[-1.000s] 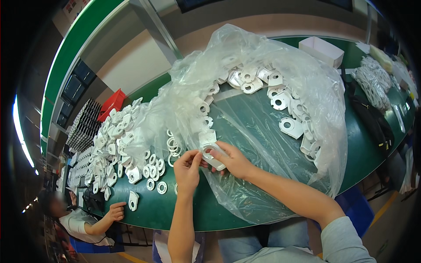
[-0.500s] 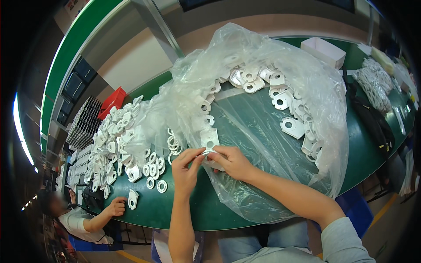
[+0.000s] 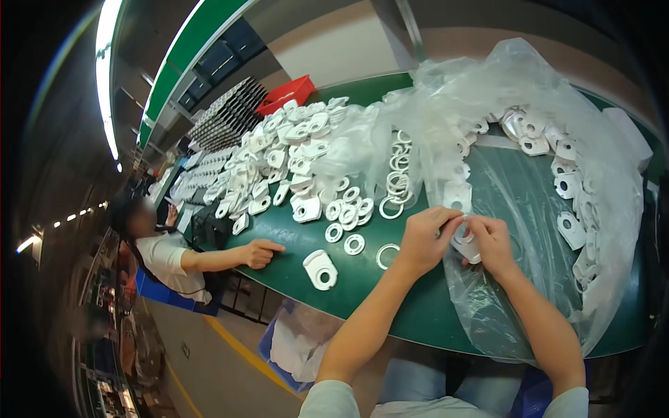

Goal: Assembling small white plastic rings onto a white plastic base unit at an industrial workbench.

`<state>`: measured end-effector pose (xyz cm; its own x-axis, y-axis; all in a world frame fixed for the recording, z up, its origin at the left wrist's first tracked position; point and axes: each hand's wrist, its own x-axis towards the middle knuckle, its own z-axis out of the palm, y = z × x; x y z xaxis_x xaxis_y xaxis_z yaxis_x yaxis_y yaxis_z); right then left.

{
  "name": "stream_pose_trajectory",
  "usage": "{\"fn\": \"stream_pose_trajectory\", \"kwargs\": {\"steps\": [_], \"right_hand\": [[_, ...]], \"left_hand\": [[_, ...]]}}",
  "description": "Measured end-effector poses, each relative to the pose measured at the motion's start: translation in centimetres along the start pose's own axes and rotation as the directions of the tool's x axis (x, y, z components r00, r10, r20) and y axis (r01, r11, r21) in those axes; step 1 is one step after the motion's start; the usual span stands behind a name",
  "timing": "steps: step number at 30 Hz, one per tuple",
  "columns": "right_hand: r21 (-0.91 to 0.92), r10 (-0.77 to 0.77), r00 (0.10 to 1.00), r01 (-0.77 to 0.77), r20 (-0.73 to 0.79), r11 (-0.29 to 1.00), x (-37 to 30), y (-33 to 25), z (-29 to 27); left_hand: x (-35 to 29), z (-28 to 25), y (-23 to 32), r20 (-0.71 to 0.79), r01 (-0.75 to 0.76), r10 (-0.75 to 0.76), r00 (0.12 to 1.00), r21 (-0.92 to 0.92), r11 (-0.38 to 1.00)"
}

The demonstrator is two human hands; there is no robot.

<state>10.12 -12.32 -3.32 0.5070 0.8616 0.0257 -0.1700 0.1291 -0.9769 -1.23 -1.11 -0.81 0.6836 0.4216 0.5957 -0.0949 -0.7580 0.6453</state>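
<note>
My left hand (image 3: 424,242) and my right hand (image 3: 494,245) meet over the plastic sheet. Both pinch a white flat part (image 3: 469,249) with a rounded end and a round hole; the fingers cover some of it. Just beyond them, another white part (image 3: 457,195) lies on the clear plastic bag (image 3: 509,292). A thin white ring (image 3: 380,256) rests on the green table to the left of my left hand. Further thin rings (image 3: 398,182) lie in an overlapping row at the bag's left edge.
On the left, a co-worker's hand (image 3: 259,253) points near a single white part (image 3: 319,269). Small thick rings (image 3: 354,244) and a heap of white parts (image 3: 275,150) lie beyond. At the back are a red bin (image 3: 287,94) and stacked trays (image 3: 230,111).
The view has swung left, so the table's things sit further right. My hands still hold the white part together. The co-worker's hand now points, a little apart from the single part.
</note>
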Motion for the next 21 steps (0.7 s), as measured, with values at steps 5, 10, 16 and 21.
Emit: {"fn": "stream_pose_trajectory", "kwargs": {"steps": [5, 10, 16, 21], "right_hand": [[-0.091, -0.045, 0.998, 0.041, -0.049, 0.995, 0.4, 0.5, 0.3], [-0.285, -0.366, 0.922, 0.387, 0.126, 0.877, 0.6, 1.5, 0.2], [-0.216, -0.090, 0.991, 0.109, 0.096, 0.970, 0.1, 0.8, -0.1], [-0.280, -0.082, 0.988, 0.116, 0.130, 0.953, 0.2, 0.8, -0.2]], "left_hand": [[0.4, -0.2, 0.2, 0.004, 0.081, -0.081, 0.997, -0.118, 0.990], [-1.1, -2.9, 2.8, 0.028, 0.118, -0.116, 0.993, -0.112, 0.987], [-8.3, -15.6, 2.3, -0.444, 0.573, -0.535, 0.719, -0.058, 0.818], [-14.4, -27.6, -3.6, -0.604, 0.645, -0.533, 0.592, -0.041, 0.763]]}}
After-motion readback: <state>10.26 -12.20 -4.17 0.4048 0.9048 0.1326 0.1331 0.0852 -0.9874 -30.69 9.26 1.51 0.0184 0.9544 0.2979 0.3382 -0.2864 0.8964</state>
